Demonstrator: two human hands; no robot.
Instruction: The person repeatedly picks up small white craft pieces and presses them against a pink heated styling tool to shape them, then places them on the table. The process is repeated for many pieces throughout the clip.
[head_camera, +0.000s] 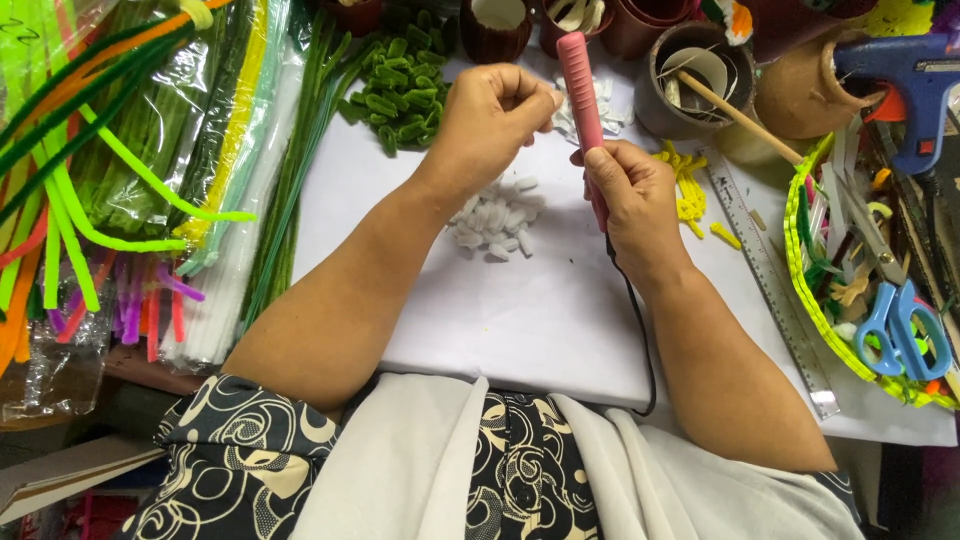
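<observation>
My right hand (630, 195) clamps the pink heating tool (585, 110), its long axis pointing up and away from me, cord trailing back, while my left hand (495, 110) pinches shut on a small white piece (barely visible) at its tip. Just below sits a pile of white pieces (495, 218), seemingly finished; I cannot tell how many remain.
</observation>
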